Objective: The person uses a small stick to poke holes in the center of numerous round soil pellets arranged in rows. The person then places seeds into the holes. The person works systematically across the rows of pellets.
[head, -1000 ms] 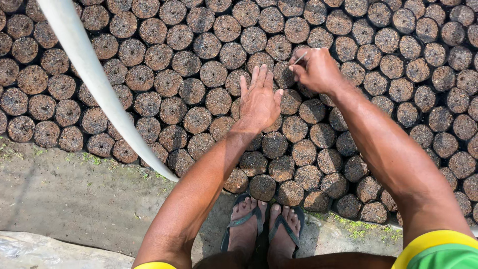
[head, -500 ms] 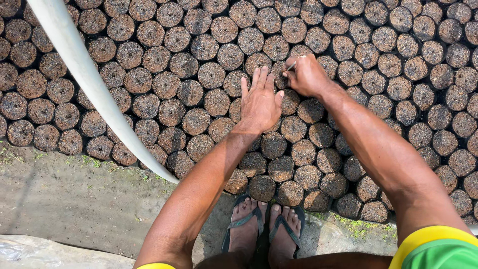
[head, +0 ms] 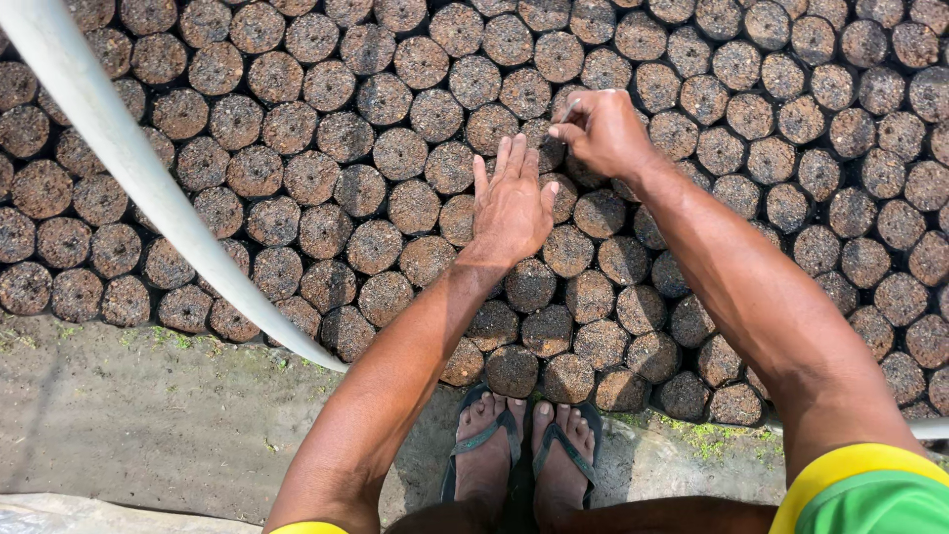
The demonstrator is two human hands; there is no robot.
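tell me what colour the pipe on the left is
White. The pipe runs slantwise over the soil pots, plain in the head view.

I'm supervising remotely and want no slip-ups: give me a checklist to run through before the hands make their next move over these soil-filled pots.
1. Left hand flat, fingers extended, resting on the soil-filled pots: ok.
2. Right hand pinched closed just beyond the left fingertips: ok.
3. What the right hand pinches, a thin pale sliver at its fingertips: cannot tell.
4. Pots under the hands upright and packed tight: ok.
5. White pipe slanting across the pots, clear of both hands: ok.
6. Feet in flip-flops on bare ground at the edge of the pots, not on them: ok.
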